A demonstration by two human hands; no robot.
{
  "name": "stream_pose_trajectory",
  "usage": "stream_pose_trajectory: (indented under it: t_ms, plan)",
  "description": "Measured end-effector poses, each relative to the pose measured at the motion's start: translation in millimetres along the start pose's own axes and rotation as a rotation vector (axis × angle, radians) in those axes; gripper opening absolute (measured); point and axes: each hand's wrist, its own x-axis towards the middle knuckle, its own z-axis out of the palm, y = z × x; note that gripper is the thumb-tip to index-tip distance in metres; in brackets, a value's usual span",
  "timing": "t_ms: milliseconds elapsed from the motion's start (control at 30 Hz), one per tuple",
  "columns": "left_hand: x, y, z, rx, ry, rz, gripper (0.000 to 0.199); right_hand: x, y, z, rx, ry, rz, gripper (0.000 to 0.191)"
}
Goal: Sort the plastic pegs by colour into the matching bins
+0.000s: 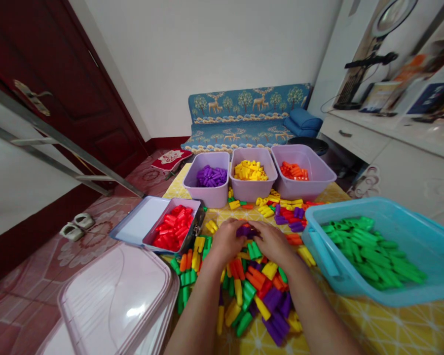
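While the fingers of the left hand (pixel 226 240) and right hand (pixel 273 240) curl toward each other around purple pieces (pixel 246 230) just below frame centre, I can't tell whether they pinch or merely touch. Gathering a few of one colour lightly, so neighbours slip free, should work best. Those pieces' long axes are too covered to read; in the mixed pile (pixel 257 281) below, slim pieces point every way. A lilac bin (pixel 207 195) stands above, left of centre.
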Motion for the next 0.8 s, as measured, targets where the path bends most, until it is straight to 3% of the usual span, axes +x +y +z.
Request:
stream_pose_trajectory:
  t_ms: [100,233,467,633,700,800]
  plan:
    - [-1,-8,16.5,-0.003,0.018,-0.041,0.042,0,-2,1,-0.036,-0.005,0.012,0.051]
    - [-1,-11,25.1,-0.068,0.112,-0.008,0.033,1,-4,1,-0.046,-0.007,0.058,0.048]
    - [1,-16,26.9,-0.212,0.192,-0.1,0.03,2,-9,-1,-0.01,0.031,0.076,0.04]
    - [-2,-14,25.1,-0.327,0.135,-0.051,0.03,3,-12,-1,0.141,0.12,0.026,0.031]
    - [-3,-12,24.1,-0.322,0.111,-0.058,0.032,3,-13,-3,0.226,0.147,0.054,0.023]
    - [-3,-11,22.7,-0.247,0.166,-0.121,0.033,4,-17,-10,0.332,0.228,0.114,0.018]
